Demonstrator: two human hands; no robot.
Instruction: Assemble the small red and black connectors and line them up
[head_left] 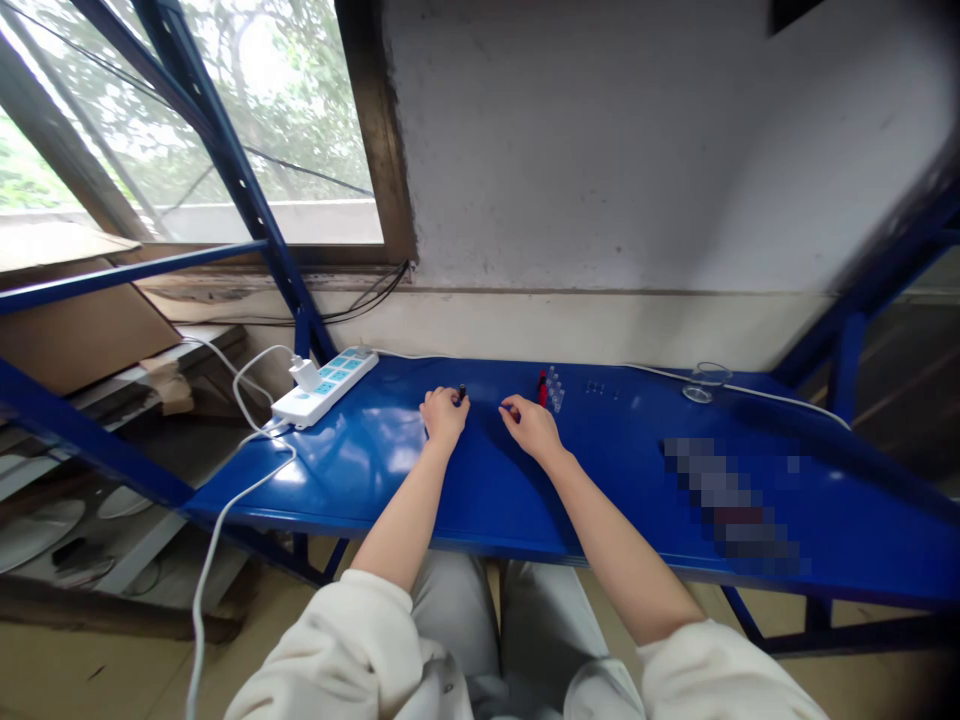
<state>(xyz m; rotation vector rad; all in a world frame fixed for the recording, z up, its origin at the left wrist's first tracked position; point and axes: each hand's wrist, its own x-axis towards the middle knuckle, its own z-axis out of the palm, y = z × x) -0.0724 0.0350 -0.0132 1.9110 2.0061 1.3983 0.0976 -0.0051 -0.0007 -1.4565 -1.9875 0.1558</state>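
Over the blue tabletop (495,520), my left hand (445,418) is closed around a small dark object (463,389), whose narrow end sticks up past the fingertips. The exact kind is too small to tell. To its right, apart from it, my right hand (532,428) has its thumb and index finger drawn together in a pinch. Whatever lies between those fingertips, if anything, is too small to see. Just beyond the right hand stand small red pieces (543,386) and a cluster of small clear plastic pieces (555,390).
A white power strip (326,390) with a plug and cable lies at the table's left. More tiny clear pieces (595,388) sit right of the cluster. A clear glass-like dish (697,394) stands at the back right, near a pixelated dark patch (727,505). Blue posts flank the table.
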